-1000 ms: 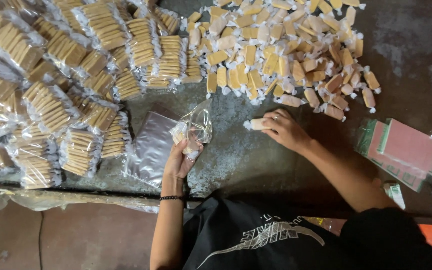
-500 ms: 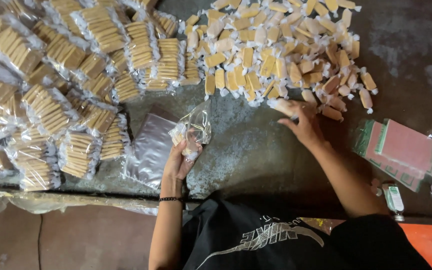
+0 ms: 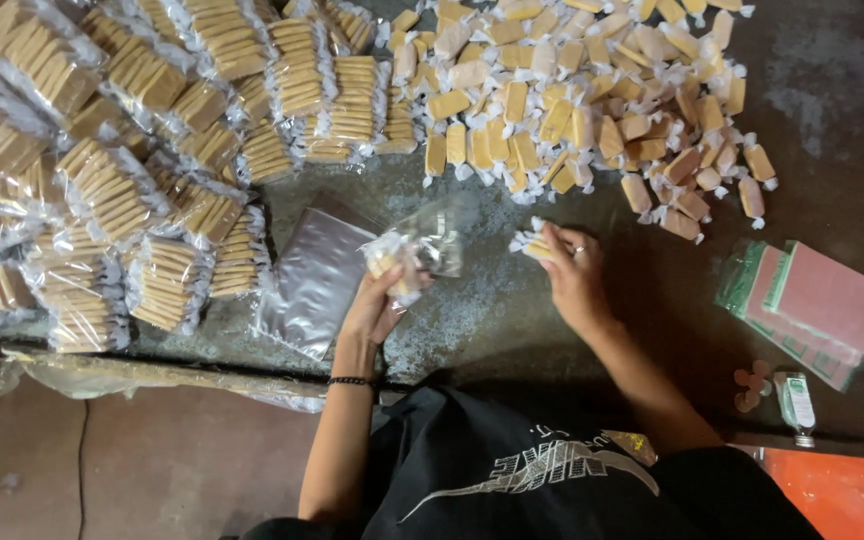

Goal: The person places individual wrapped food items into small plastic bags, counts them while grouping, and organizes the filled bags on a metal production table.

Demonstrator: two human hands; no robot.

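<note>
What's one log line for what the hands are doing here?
left hand: holds clear bag | right hand: grips wrapped candies | loose candy pile: beyond

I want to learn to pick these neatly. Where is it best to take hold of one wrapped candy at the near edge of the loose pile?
Probably across the firm tan middle of a wrapped candy, not the thin twisted wrapper ends, which look limp. Come from the near, open side, where the right hand is, since other candies crowd the far side.
</note>
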